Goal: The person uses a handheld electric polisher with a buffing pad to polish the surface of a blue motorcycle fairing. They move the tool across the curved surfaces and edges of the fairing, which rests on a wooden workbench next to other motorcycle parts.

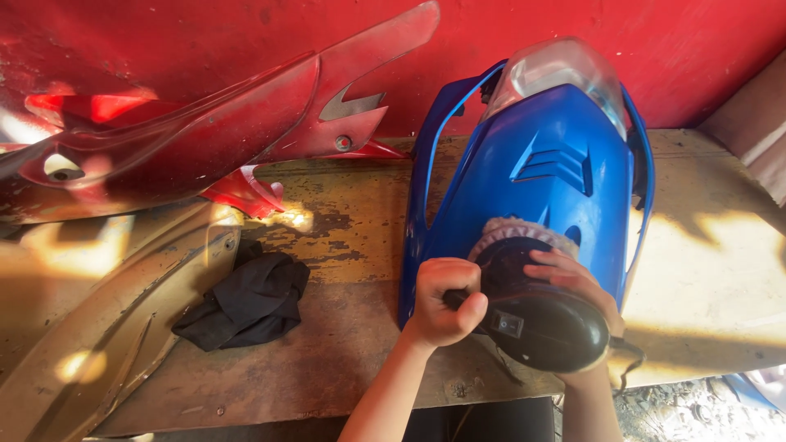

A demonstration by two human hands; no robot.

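- left hand (442, 301) is fisted tight round the side handle of the black electric polisher (536, 315)
- right hand (573, 282) grips the polisher's body
- its woolly pad sits on the glossy blue plastic motorbike fairing (540, 184), lying on the worn wooden bench (344, 245)
- crumpled black rag (246, 301) well off to the left

No packages, labels, signs or screens visible.
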